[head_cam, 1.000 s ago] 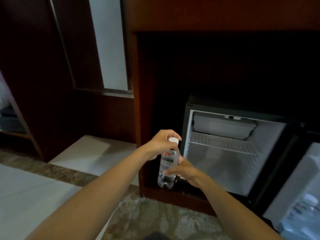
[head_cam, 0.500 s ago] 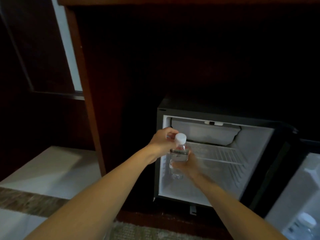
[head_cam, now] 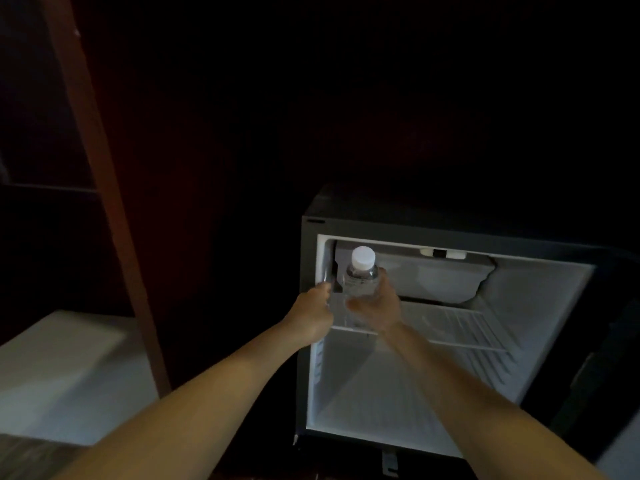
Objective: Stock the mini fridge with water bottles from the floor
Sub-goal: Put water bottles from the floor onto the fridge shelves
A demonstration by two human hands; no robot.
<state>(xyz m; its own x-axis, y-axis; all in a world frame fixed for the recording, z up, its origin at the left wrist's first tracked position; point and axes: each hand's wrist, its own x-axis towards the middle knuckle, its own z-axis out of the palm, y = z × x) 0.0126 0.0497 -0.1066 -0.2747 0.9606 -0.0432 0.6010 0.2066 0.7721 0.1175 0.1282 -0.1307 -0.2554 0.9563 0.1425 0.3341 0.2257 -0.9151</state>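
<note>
A clear water bottle [head_cam: 360, 277] with a white cap is upright at the left front of the mini fridge's [head_cam: 554, 289] wire shelf [head_cam: 457, 327]. My right hand [head_cam: 375, 308] grips its lower body from the right, so the bottle's base is hidden. My left hand [head_cam: 311, 313] is just left of the bottle, by the fridge's left inner wall, with loosely curled fingers and a small gap to the bottle. The fridge is open and white inside, with a freezer flap [head_cam: 433, 275] at the top.
The fridge sits in a dark wooden cabinet; a wooden post [head_cam: 114, 216] runs down on the left. Pale floor [head_cam: 62, 372] shows at lower left. The open fridge door [head_cam: 620, 393] is at the right edge, blurred.
Both hands carried the bottle up and into the fridge over the wire shelf. My left hand has come off the bottle's neck, leaving the cap bare. The view has moved closer.
</note>
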